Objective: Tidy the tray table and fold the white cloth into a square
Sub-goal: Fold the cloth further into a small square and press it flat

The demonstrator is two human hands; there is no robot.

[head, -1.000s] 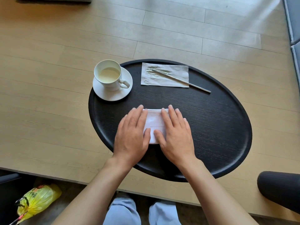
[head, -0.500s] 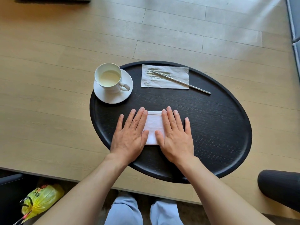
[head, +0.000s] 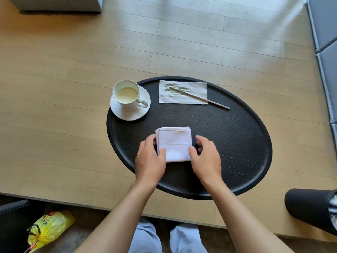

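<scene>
The white cloth (head: 174, 144) lies folded into a thick square near the front middle of the black oval tray table (head: 237, 143). My left hand (head: 150, 159) cups its left edge, thumb resting on the near left corner. My right hand (head: 205, 158) cups its right edge, thumb on the near right corner, fingers curled beside it. Both hands hold the cloth by its sides while it rests flat on the tray.
A white cup (head: 127, 94) of pale liquid stands on a saucer (head: 131, 114) at the tray's back left. A stained paper napkin (head: 184, 92) with a thin metal stick (head: 209, 100) lies at the back. A yellow bag (head: 48, 229) is on the floor, a dark object (head: 310, 209) at right.
My hands have slid off the top of the cloth to its left and right edges, uncovering the folded square. The view has also shifted back.
</scene>
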